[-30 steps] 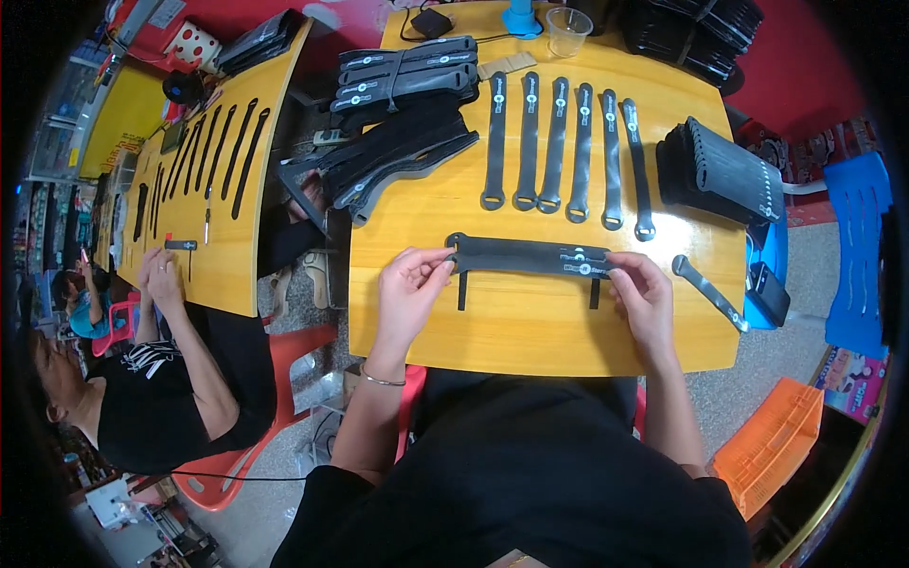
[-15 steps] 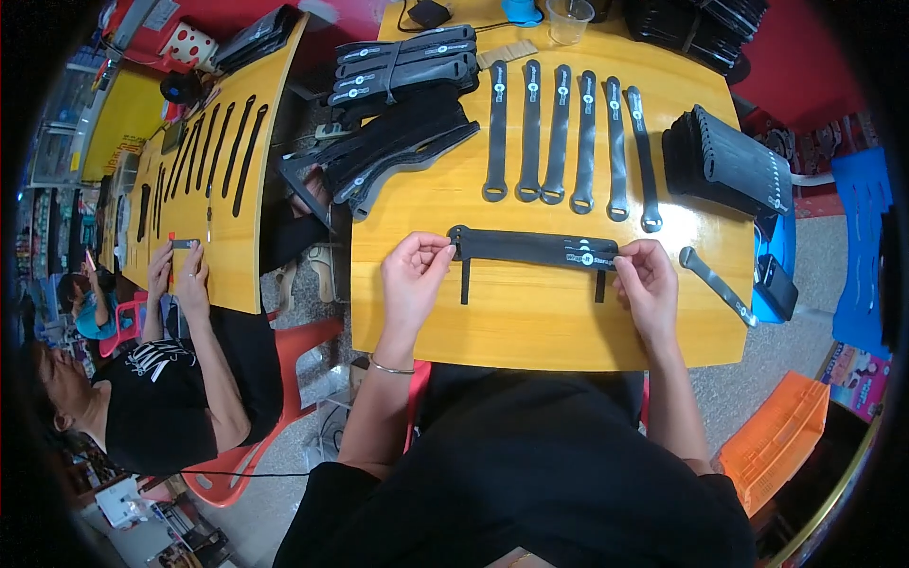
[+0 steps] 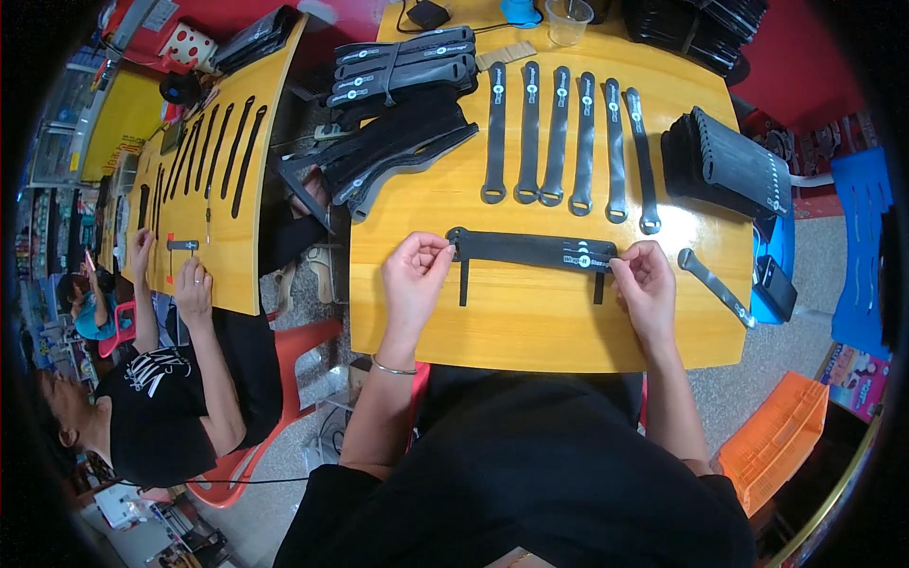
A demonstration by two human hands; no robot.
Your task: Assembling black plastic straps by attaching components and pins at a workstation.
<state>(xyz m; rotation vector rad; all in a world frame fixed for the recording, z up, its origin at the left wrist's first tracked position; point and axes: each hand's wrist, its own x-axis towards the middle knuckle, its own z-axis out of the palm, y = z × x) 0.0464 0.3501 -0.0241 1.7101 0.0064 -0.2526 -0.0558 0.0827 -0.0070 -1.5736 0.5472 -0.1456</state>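
Note:
A small fanned set of black straps (image 3: 530, 249) with white print lies crosswise on the table in front of me. My left hand (image 3: 413, 282) pinches its left end, by the slotted loop tab. At the printed right end, my right hand (image 3: 648, 292) has thumb and fingers closed on the corner. Below the straps two narrow black strips (image 3: 463, 284) show on the table top. Farther off, several single straps (image 3: 559, 137) lie side by side, loop ends toward me. Another loose strap (image 3: 715, 286) rests slanted right of my right hand.
Stacked straps (image 3: 729, 161) stand at the right, with a dark box-like object (image 3: 776, 289) near the edge. Tied bundles (image 3: 402, 71) and a loose pile (image 3: 398, 156) sit at back left. A clear cup (image 3: 568, 21) is at the back. A co-worker (image 3: 151, 407) works at the left table.
My hands and the straps between them have barely moved. At the left table, the co-worker's hands have come apart, one moving nearer and the other farther along the table.

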